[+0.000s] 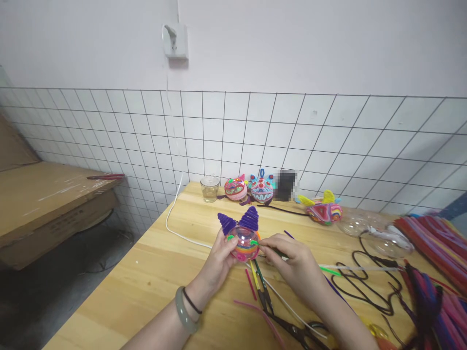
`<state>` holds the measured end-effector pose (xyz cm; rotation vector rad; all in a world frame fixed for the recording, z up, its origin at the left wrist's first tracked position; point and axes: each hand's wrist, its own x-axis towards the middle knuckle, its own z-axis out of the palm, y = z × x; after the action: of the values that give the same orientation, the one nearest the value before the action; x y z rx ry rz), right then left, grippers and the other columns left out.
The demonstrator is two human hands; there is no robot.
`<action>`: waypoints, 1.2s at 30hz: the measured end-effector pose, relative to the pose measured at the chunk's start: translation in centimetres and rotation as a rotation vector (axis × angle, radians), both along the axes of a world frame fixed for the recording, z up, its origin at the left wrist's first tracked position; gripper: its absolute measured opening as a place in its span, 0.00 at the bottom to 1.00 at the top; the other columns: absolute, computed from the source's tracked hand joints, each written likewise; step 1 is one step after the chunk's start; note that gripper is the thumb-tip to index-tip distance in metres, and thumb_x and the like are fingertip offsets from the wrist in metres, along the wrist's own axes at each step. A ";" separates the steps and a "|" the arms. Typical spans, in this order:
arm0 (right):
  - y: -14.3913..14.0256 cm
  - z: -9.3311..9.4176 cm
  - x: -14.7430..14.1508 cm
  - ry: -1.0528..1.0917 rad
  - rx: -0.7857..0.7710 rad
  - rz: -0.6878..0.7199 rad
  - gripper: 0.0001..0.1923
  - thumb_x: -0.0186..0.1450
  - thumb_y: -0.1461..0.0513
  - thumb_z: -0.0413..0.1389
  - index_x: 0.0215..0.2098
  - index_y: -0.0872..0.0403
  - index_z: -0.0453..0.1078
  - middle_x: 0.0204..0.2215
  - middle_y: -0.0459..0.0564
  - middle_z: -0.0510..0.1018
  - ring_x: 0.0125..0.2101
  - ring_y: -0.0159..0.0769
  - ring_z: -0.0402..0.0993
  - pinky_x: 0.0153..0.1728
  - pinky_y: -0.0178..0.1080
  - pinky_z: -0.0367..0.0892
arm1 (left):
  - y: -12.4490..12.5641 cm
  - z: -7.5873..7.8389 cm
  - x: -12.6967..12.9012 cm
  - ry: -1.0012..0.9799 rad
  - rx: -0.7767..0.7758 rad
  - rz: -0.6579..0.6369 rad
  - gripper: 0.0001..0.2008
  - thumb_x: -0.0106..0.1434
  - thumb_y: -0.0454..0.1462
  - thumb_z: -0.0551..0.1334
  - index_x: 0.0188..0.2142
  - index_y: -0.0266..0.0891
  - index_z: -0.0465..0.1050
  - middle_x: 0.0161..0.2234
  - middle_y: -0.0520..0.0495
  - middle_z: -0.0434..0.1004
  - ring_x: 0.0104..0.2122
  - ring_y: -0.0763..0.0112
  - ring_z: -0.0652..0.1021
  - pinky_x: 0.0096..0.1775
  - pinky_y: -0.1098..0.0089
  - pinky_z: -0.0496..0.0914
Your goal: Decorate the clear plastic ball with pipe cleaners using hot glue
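Eared ball (243, 249): clear, with coloured bands and two purple ears, raised over the middle of the tabletop (146, 287); its back cannot be seen.
Left hand (222, 253): closed around the ball's left side, thumb across the front; the other fingers are mostly hidden behind it.
Right hand (290, 253): thumb and forefinger pinched together at the ball's right side, on a slim green item (280, 252) mostly covered by the hand; what it is cannot be told.
Under the hands: a yellow-and-green-handled tool (254, 274) and black scissors (297, 333) lie toward the near edge, overlapping; the right forearm hides some of this area.
Far edge: a glass cup (209, 189) near the far left corner, then a pink ball (236, 189), a blue ball (261, 190) and a pixelated dark block (285, 185), unreadable.
Farther right: a yellow-finned ball (326, 214), then clear globes (390, 243) whose outlines blend together.
Right side: a red strip bundle (434, 248) and a darker bundle (434, 304), both cut off by the frame.
Near edge: out of view.
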<state>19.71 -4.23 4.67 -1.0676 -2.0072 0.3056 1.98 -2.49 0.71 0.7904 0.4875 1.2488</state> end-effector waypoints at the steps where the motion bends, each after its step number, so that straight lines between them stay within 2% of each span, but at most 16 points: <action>1: 0.0 0.0 0.0 0.002 0.003 0.006 0.08 0.66 0.64 0.54 0.37 0.51 0.76 0.30 0.50 0.81 0.31 0.37 0.77 0.33 0.38 0.71 | 0.0 0.0 0.0 -0.002 -0.002 -0.005 0.19 0.59 0.39 0.65 0.50 0.42 0.68 0.51 0.42 0.75 0.48 0.56 0.76 0.46 0.58 0.72; 6: 0.0 0.0 -0.2 -0.007 0.012 0.017 0.08 0.66 0.64 0.53 0.37 0.52 0.74 0.31 0.51 0.81 0.32 0.38 0.77 0.35 0.39 0.71 | 0.0 0.0 0.0 -0.002 0.002 -0.011 0.22 0.59 0.39 0.65 0.53 0.44 0.66 0.51 0.43 0.76 0.47 0.57 0.77 0.45 0.58 0.72; 22: 0.2 -0.5 -0.1 -0.047 0.061 0.004 0.09 0.66 0.66 0.52 0.39 0.53 0.74 0.31 0.52 0.80 0.32 0.38 0.77 0.34 0.39 0.71 | -0.1 0.0 0.1 -0.018 0.022 -0.002 0.22 0.61 0.37 0.64 0.54 0.43 0.64 0.50 0.43 0.76 0.49 0.58 0.76 0.51 0.57 0.69; 28: 0.4 -0.7 0.1 -0.096 0.122 0.015 0.10 0.66 0.67 0.52 0.39 0.53 0.75 0.30 0.52 0.80 0.31 0.37 0.77 0.33 0.37 0.72 | -0.2 0.1 0.1 -0.009 0.032 -0.007 0.21 0.62 0.39 0.63 0.54 0.43 0.64 0.51 0.42 0.75 0.48 0.58 0.76 0.48 0.58 0.71; 36: 0.0 -0.3 -0.1 -0.188 0.277 0.026 0.10 0.68 0.68 0.50 0.41 0.58 0.74 0.28 0.54 0.78 0.29 0.36 0.75 0.29 0.36 0.71 | 0.0 -0.1 0.3 -0.054 0.012 -0.004 0.14 0.64 0.41 0.60 0.49 0.41 0.68 0.48 0.43 0.77 0.46 0.62 0.77 0.47 0.59 0.72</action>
<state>19.56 -4.20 4.36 -0.9228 -2.1549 -0.0628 2.25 -2.47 0.60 0.7654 0.4344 1.2676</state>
